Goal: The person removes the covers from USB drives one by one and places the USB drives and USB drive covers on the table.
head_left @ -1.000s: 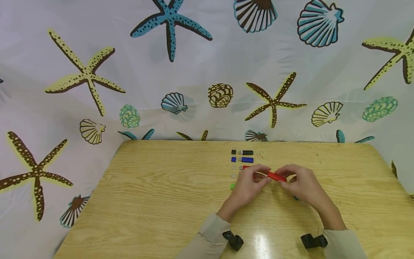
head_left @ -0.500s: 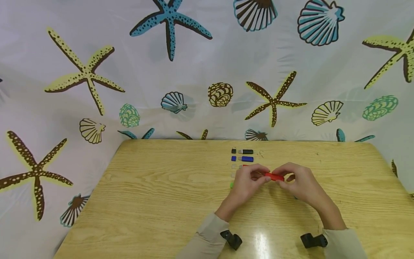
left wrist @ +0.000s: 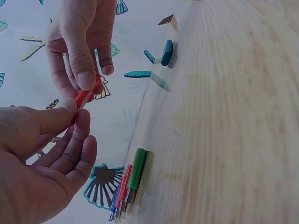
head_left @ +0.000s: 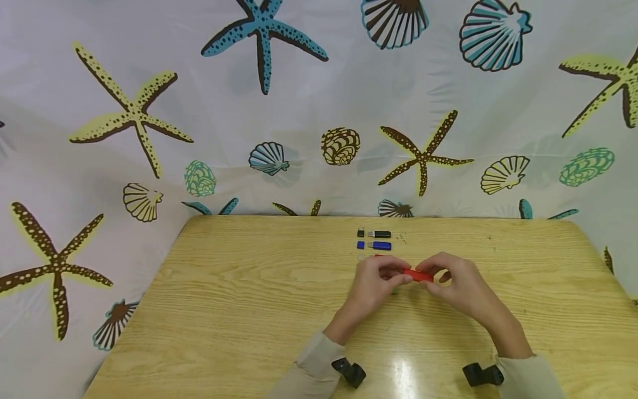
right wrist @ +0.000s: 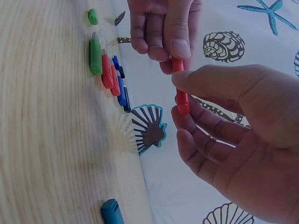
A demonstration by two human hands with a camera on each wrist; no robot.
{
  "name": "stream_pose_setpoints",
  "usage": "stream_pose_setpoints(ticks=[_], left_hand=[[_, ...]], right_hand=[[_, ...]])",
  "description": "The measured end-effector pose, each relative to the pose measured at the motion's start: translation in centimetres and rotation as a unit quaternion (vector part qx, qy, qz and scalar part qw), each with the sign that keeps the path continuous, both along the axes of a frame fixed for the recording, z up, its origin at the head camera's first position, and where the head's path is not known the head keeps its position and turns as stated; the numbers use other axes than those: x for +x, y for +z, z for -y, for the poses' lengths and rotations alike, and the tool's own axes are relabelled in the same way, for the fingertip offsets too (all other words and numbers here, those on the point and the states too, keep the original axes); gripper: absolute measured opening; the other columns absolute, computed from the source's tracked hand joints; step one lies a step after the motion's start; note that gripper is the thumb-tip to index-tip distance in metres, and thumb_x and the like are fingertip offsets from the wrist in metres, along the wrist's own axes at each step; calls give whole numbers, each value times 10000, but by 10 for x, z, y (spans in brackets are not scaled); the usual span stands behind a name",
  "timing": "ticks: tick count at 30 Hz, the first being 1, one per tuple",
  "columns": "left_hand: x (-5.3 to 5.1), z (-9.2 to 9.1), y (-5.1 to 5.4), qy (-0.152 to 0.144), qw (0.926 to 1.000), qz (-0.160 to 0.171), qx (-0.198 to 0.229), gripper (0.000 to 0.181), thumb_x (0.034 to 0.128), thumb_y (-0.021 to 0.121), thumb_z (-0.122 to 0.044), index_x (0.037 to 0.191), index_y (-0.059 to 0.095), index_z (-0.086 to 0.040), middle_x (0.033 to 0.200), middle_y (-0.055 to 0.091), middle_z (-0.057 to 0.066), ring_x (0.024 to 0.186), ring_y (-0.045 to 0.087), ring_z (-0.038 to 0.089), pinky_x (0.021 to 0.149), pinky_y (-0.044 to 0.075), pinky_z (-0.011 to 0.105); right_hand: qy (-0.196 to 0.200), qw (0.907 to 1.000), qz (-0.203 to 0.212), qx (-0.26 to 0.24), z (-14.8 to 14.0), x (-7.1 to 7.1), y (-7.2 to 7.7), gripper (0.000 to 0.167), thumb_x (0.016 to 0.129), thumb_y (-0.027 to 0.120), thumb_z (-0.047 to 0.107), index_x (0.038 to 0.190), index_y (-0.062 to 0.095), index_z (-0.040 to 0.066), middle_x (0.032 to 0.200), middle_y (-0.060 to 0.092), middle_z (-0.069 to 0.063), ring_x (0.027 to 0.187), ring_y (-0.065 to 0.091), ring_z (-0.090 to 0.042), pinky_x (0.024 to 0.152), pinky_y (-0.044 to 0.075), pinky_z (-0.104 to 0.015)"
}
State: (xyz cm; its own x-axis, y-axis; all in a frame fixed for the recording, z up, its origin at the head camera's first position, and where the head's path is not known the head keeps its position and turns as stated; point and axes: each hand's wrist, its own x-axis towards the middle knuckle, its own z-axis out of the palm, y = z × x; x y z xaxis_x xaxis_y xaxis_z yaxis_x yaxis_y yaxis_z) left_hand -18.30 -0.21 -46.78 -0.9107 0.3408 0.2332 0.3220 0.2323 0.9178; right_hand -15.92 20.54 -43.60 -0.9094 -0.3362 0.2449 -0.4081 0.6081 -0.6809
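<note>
My left hand [head_left: 371,282] and right hand [head_left: 458,282] hold a red USB stick [head_left: 420,275] between them above the table. The left thumb and fingers pinch its left end, hiding that end. The right thumb and fingers pinch the other end, whose rounded red tip shows in the right wrist view. Below the hands lies a row of uncapped USB sticks: a black one [head_left: 382,234], a blue one [head_left: 382,245], two red ones [right wrist: 107,74] and a green one [right wrist: 96,56]. In the head view my left hand covers part of this row.
Left of the row sit small caps: black [head_left: 361,233], blue [head_left: 360,245], clear ones and green [right wrist: 93,17]. A teal USB stick [right wrist: 112,212] lies apart on the wooden table [head_left: 249,310]. A printed cloth [head_left: 309,111] hangs behind the table.
Both hands have shifted slightly left with the red USB stick between them, the left hand more than the right. The left hand now covers more of the row.
</note>
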Motion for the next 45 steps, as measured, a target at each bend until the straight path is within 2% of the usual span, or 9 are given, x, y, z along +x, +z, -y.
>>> stream_pose_setpoints(ticks=[5, 13, 18, 30, 38, 45], left_hand=[[3, 6, 3, -74, 10000, 42, 1, 151, 917, 779, -94, 1052, 776, -27, 970, 761, 47, 790, 734, 126, 648, 574, 215], [5, 16, 7, -280, 9987, -247, -335, 152, 908, 785, -68, 1054, 772, -29, 980, 751, 66, 772, 667, 62, 708, 579, 227], [7, 21, 10, -329, 9980, -230, -485, 167, 901, 787, -50, 1067, 769, -35, 973, 743, 56, 800, 667, 63, 750, 588, 256], [15, 34, 12, -209, 9970, -381, -636, 185, 913, 781, -74, 1092, 761, -32, 988, 740, 50, 846, 678, 107, 779, 583, 255], [18, 42, 12, -165, 9969, -320, -699, 179, 923, 777, -96, 1101, 766, -76, 1053, 745, 26, 906, 699, 115, 789, 593, 289], [22, 48, 10, -82, 9973, -368, -631, 171, 905, 791, -78, 1074, 764, -60, 1006, 734, 34, 877, 693, 127, 793, 598, 318]], right_hand=[[54, 9998, -182, 61, 5, 1, -1, 223, 843, 823, -8, 1023, 761, 107, 964, 708, 34, 867, 662, -147, 695, 577, -325], [191, 9992, -352, 26, 12, 2, -2, 244, 826, 829, -22, 1009, 755, 122, 937, 691, 68, 845, 642, -113, 685, 573, -358], [252, 9988, -412, 43, 15, 3, -3, 243, 825, 834, -14, 1005, 754, 129, 929, 684, 76, 836, 636, -98, 684, 560, -325], [266, 9986, -458, -44, 22, 4, -3, 211, 825, 851, 18, 980, 758, 126, 919, 689, 76, 824, 640, -126, 671, 552, -299], [516, 9965, -636, -158, 28, 6, -4, 212, 834, 836, 1, 993, 753, 114, 941, 692, 55, 824, 630, -107, 668, 572, -340], [629, 9967, -502, -124, 33, 9, -4, 214, 845, 816, -13, 1013, 750, 104, 956, 684, 47, 827, 645, -191, 686, 586, -365]])
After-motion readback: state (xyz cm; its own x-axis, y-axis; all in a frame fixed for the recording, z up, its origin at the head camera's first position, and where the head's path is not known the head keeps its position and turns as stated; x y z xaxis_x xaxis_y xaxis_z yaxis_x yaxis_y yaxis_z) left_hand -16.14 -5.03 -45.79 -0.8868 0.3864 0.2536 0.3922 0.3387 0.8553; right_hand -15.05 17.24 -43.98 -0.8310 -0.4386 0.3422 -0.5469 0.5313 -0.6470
